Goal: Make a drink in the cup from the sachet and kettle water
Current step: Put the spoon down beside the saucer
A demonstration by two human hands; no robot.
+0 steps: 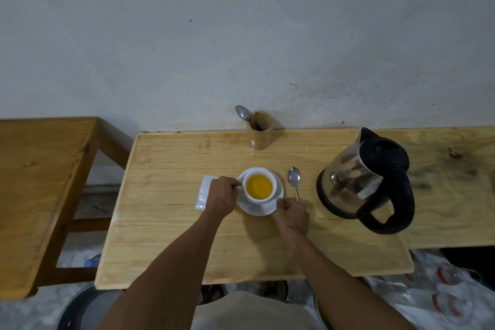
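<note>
We see the cup [261,186] standing on its saucer [270,209] near the middle of the wooden table [174,236], already filled with a yellow-orange drink. Our left hand [221,197] sits just left of the cup, its fingers curled at the cup's left side where the handle seems to be; whether they truly pinch it we cannot tell. Our right hand [292,215] rests at the saucer's near right rim, fingers bent and touching its edge, and it seems to pinch the end of the spoon [294,178] too, though that is hard to make out. The spoon lies just right of the saucer, bowl pointing away from us, handle running back toward the right hand, so that hand is the nearer one for stirring. The white sachet [204,193] lies flat under and beyond the left hand. The kettle [367,182] stands well apart to the right, a wooden holder [259,132] with another spoon at the far edge. In our judgement the pouring is done; open room lies in front of the saucer
</note>
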